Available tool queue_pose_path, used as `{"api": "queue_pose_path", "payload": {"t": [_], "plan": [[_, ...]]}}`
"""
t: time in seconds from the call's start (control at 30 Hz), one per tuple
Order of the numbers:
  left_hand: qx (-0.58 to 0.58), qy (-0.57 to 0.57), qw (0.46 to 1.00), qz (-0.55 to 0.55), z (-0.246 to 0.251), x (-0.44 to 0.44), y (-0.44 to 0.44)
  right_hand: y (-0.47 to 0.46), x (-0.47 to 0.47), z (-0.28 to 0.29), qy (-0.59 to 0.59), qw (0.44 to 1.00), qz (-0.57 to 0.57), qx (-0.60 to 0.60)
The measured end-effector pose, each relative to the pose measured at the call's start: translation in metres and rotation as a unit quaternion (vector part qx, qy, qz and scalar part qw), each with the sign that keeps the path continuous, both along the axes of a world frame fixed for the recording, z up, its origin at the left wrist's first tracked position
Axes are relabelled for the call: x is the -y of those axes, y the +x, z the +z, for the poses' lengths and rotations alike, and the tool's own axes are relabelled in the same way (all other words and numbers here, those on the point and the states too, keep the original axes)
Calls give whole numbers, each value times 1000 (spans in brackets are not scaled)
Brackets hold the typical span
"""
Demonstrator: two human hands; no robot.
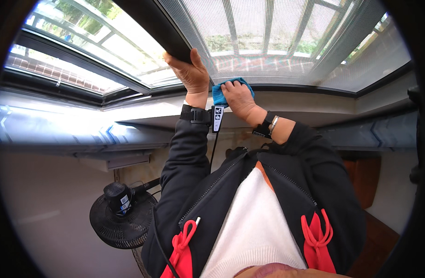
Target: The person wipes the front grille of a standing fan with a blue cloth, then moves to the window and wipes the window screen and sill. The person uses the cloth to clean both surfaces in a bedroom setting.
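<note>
My left hand grips the dark frame upright of the window, thumb on one side and fingers on the other. Beside it, my right hand presses a folded blue cloth against the bottom of the window. The cloth lies at the dark lower frame rail, just under the mesh screen. Part of the cloth is hidden beneath my fingers. Clear glass fills the section to the left of the upright.
Below the window runs a pale sill. Patterned blue-grey covers lie at left and right. A black electric fan stands at lower left. Brown wooden furniture is at right. A cable hangs from my left wrist device.
</note>
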State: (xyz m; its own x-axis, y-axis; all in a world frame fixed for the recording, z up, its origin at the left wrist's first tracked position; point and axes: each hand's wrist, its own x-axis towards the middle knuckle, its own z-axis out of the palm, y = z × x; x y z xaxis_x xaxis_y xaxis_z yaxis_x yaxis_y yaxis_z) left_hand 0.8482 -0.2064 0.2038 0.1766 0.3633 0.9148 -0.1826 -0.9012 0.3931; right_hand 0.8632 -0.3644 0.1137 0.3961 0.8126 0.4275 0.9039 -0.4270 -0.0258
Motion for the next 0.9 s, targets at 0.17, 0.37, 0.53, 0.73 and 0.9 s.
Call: {"api": "queue_pose_path", "payload": {"t": [0.17,0.37,0.53,0.73,0.9], "plan": [[6,-10,1000,17,1,3,3,8,6,-4,23,999,36,-7],[10,4,1000,22,2,3,3,-2,-5,-5,-5,1000,27,-15],[-4,20,997,70,-2,1,1,-3,-3,-2,-12,1000,16,6],[11,20,999,40,-3,0,5,3,1,-4,-16,1000,-5,10],[20,25,998,51,-3,1,6,0,-4,-5,-14,1000,17,-12]]}}
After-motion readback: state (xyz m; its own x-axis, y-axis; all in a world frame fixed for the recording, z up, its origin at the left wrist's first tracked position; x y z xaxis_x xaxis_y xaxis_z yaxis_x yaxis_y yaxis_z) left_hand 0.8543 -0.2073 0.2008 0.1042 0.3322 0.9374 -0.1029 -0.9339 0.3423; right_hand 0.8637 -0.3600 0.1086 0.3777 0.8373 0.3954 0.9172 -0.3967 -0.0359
